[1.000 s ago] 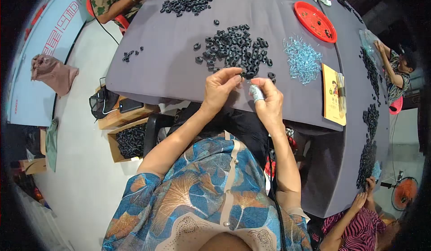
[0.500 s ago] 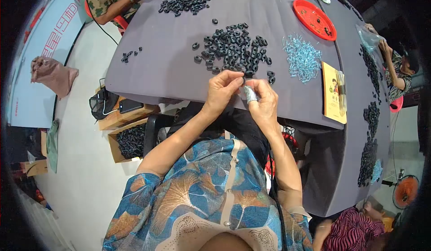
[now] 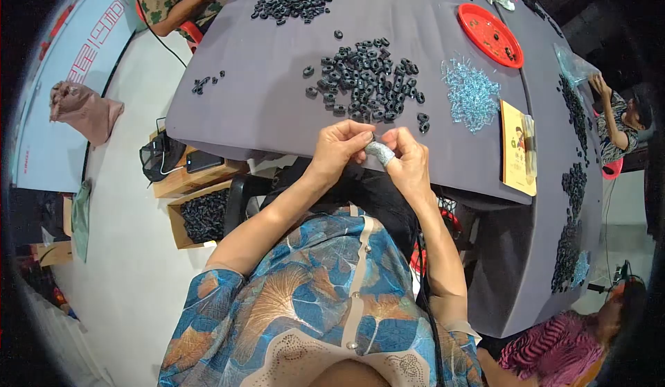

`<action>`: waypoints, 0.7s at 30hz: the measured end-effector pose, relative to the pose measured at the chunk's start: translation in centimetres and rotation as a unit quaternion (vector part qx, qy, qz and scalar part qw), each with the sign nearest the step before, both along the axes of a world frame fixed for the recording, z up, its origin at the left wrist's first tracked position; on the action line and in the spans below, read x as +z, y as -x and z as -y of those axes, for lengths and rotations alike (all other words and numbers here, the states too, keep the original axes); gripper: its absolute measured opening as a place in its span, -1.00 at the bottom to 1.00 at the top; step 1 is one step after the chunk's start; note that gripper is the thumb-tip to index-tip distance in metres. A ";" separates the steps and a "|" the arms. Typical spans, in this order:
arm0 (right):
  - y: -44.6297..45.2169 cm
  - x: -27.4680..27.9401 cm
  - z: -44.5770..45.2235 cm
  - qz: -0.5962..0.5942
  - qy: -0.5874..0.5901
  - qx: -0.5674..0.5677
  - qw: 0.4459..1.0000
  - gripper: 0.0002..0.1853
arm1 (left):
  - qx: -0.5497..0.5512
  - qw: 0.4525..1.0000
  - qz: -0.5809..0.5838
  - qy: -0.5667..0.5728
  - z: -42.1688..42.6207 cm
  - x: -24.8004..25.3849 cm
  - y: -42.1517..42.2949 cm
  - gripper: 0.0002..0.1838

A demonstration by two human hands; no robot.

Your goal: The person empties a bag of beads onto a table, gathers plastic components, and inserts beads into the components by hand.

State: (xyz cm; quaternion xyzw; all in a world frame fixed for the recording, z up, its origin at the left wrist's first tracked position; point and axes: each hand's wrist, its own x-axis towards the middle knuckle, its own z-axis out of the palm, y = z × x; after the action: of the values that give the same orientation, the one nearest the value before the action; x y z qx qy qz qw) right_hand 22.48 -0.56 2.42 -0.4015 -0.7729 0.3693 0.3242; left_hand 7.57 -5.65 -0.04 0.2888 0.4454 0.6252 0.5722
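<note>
Just off the table's near edge, my left hand (image 3: 339, 150) pinches a small black piece (image 3: 374, 137), mostly hidden by the fingertips. My right hand (image 3: 407, 158) meets it there, its fingers bent together and one finger wrapped in silvery tape (image 3: 379, 153); whether it grips anything is too small to make out. Beyond both hands lies a pile of black ring-like pieces (image 3: 367, 75) on the grey cloth of the table (image 3: 256, 89). Right of that pile is a heap of small clear-blue pieces (image 3: 471, 92).
A red tray (image 3: 478, 23) and a yellow booklet (image 3: 514, 148) lie to the right. Another black pile (image 3: 291, 6) is at the back left. A box of black parts (image 3: 181, 227) stands below the table's left side. Co-workers sit at the left and right edges.
My right hand has swung its taped finger leftward to the left fingertips, and both hands sit slightly lower. At the lower right, the co-worker's hands have left the black pieces.
</note>
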 end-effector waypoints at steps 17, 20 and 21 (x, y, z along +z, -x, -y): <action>3.6 0.2 -3.3 0.082 -0.314 0.103 0.940 -0.65 | 0.207 0.962 0.177 -0.001 -0.6 -0.6 6.5 -0.84; 4.8 -0.6 -3.2 0.115 -0.317 0.126 0.933 -0.53 | 0.200 0.959 0.200 -0.008 -0.4 -0.5 7.0 -0.83; 5.0 -0.8 -3.1 0.114 -0.327 0.128 0.929 -0.52 | 0.194 0.959 0.207 -0.013 -0.4 -0.6 7.1 -0.83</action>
State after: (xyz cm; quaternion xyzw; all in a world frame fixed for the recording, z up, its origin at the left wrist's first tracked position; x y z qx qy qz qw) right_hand 17.47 2.58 1.65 -0.2103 -0.9273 0.0863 0.2972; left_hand 0.45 -5.23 -0.68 0.0685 0.3570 0.7760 0.5155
